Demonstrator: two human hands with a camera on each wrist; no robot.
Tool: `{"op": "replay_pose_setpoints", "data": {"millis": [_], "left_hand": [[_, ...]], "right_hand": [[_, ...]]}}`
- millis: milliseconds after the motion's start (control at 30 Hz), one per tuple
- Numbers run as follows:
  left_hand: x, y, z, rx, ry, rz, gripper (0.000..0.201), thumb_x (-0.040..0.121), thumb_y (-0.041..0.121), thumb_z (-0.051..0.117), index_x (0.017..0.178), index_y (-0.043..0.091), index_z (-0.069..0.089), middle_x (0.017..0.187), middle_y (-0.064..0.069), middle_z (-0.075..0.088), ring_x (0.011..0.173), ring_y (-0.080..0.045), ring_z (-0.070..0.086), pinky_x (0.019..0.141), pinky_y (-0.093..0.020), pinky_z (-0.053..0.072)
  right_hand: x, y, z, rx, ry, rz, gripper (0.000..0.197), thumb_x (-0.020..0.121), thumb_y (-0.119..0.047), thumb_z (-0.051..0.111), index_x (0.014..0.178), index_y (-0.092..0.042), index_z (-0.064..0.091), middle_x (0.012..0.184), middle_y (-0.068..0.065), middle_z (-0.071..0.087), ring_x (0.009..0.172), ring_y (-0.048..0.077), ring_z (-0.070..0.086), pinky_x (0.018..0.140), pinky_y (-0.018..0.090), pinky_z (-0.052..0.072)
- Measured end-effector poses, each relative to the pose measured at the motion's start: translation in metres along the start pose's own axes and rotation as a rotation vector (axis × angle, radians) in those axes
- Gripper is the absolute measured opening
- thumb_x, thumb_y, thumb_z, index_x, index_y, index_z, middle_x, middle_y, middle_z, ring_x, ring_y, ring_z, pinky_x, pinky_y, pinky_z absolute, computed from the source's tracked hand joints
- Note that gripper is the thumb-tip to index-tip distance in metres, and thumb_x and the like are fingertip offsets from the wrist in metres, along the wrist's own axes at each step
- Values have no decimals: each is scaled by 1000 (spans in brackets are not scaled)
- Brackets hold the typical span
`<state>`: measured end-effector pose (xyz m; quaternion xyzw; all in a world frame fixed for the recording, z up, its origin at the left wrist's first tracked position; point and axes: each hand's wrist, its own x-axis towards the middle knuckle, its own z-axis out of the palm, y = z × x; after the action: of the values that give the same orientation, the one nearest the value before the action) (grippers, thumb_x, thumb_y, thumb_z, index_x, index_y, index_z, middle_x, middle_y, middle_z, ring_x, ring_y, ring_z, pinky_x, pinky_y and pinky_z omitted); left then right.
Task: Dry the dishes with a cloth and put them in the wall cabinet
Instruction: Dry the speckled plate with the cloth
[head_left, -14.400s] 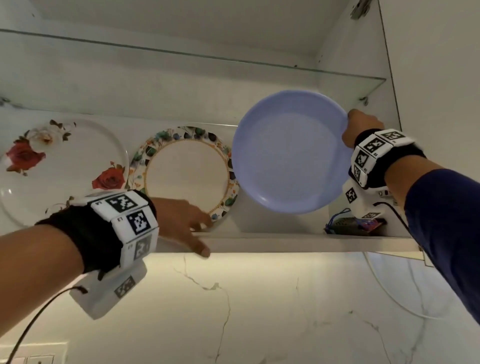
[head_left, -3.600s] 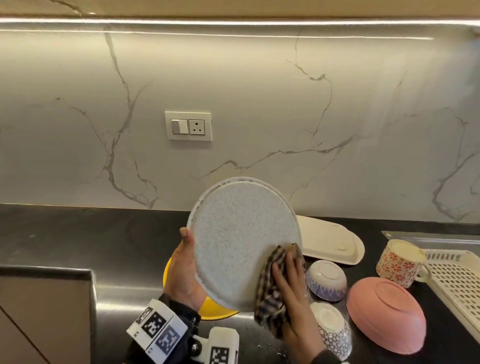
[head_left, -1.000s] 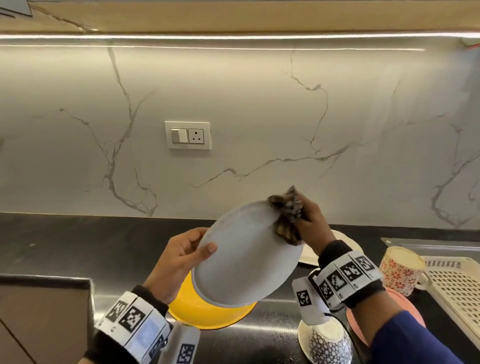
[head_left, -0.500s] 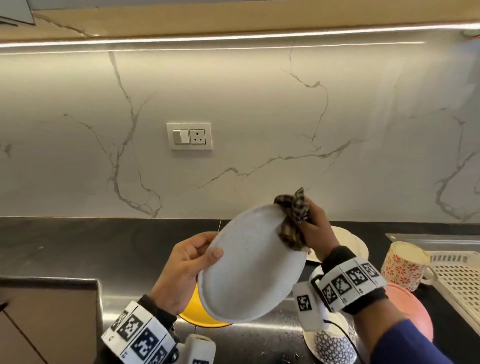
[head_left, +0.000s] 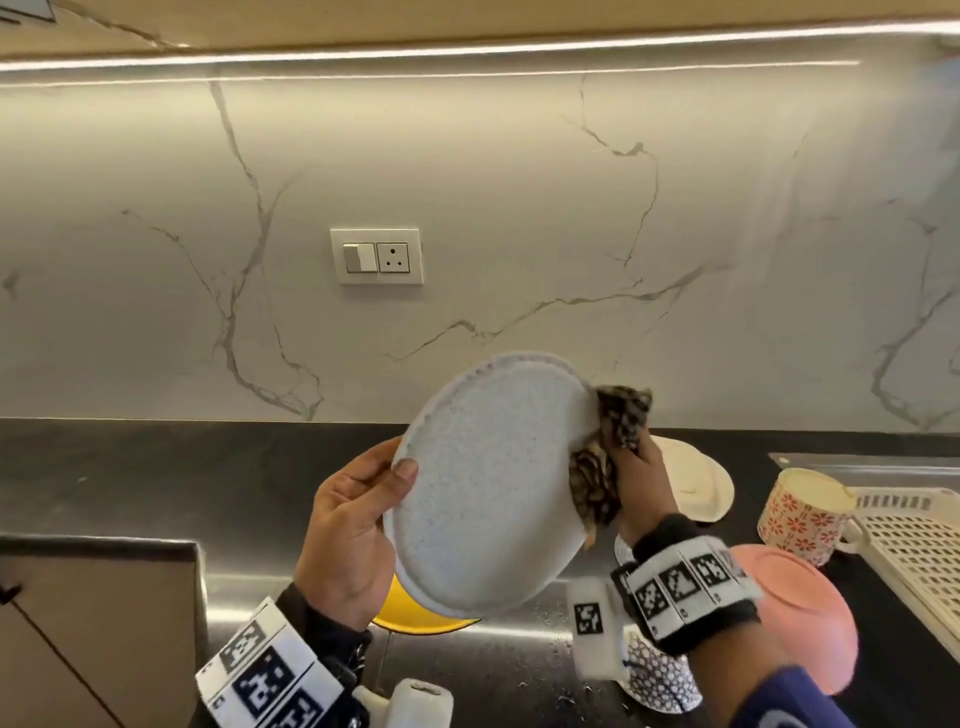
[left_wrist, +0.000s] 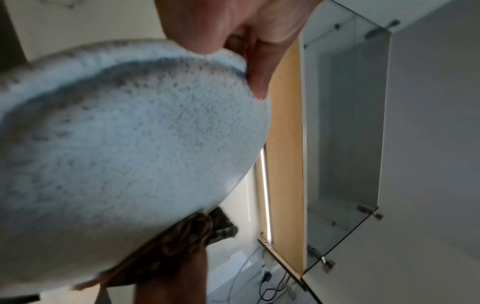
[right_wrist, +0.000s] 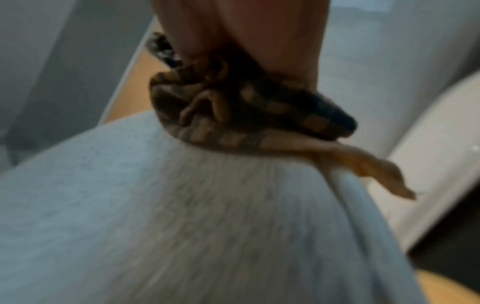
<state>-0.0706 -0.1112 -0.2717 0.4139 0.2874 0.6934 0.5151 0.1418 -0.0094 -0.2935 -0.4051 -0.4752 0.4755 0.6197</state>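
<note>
My left hand (head_left: 345, 525) gripping speckled plate (head_left: 488, 483) by its rim, my right hand (head_left: 641, 480) clutching bunched cloth (head_left: 605, 457) against plate's edge, above desk (head_left: 156, 467).

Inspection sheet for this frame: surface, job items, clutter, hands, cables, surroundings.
Surface: dark countertop, wet near the front edge.
Job's things: speckled plate held tilted above the counter; checked cloth bunched against its right rim.
Clutter: yellow dish under the plate; cream lid, floral mug, pink bowl upside down, patterned bowl upside down, white rack at right.
Grippers: left hand grips the plate's left rim, thumb on its face; right hand grips the cloth.
Cables: loose cables in the left wrist view, place unclear.
Surroundings: marble backsplash with switch and socket; light strip under the cabinet.
</note>
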Motion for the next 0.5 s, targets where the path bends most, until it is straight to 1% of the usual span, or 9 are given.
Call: {"op": "replay_pose_setpoints", "data": {"millis": [33,100,167,233,267,333,367,433,500], "left_hand": [[-1,-1,1,-15,9,6,60,32,42,92,85,16,77,92,-6,74,84,-19,69,66,-26,56],[-2,-4,6,-39,24,14,59,32,41,92,83,16,77,91,-5,74,84,-18,69,64,-25,56],[-1,-9,11,-81,51,38,57,32,39,92,81,17,76,89,-4,73,83,-16,69,64,-24,55],[4,-16,18,-118,47,73,50,38,27,92,83,16,72,88,-1,72,83,-15,68,67,-26,56],[7,-19,22,-117,37,82,44,47,16,88,86,14,67,87,0,72,83,-14,67,68,-27,56],[11,-23,28,-41,30,118,28,65,5,65,92,12,58,83,3,72,83,-12,66,72,-28,55],[11,-24,27,15,30,147,27,67,4,60,93,11,56,82,4,72,82,-11,65,74,-28,54],[12,-21,17,119,20,222,28,66,5,65,93,14,59,81,6,72,80,-10,64,76,-26,51],[8,-17,1,226,-9,277,26,65,12,68,89,23,66,82,7,72,79,-8,64,74,-21,51]], "right_hand": [[-6,5,-1,142,44,105,18,97,-21,45,99,-26,62,104,3,65,102,22,59,94,45,47],[-14,14,-2,384,120,257,16,97,-22,46,97,-22,61,96,5,65,90,20,61,80,39,51],[-22,23,2,504,156,431,17,95,-22,48,88,-16,61,76,4,67,68,18,63,61,31,53],[-34,38,14,582,129,638,35,96,-21,44,70,-9,64,55,5,63,45,16,60,46,23,52],[-42,43,22,626,66,738,43,98,-22,40,69,-5,66,55,8,63,42,18,60,43,23,52],[-58,47,36,668,-164,879,46,101,-28,29,93,2,62,67,19,64,50,24,62,48,29,53],[-64,49,38,618,-256,904,44,101,-28,26,102,4,56,72,21,63,54,27,63,52,31,53],[-64,54,33,458,-280,898,37,98,-22,33,99,8,56,73,22,66,57,28,66,63,35,53],[-60,67,18,249,-201,873,28,96,-15,43,92,7,60,68,19,68,57,28,67,70,38,50]]}}
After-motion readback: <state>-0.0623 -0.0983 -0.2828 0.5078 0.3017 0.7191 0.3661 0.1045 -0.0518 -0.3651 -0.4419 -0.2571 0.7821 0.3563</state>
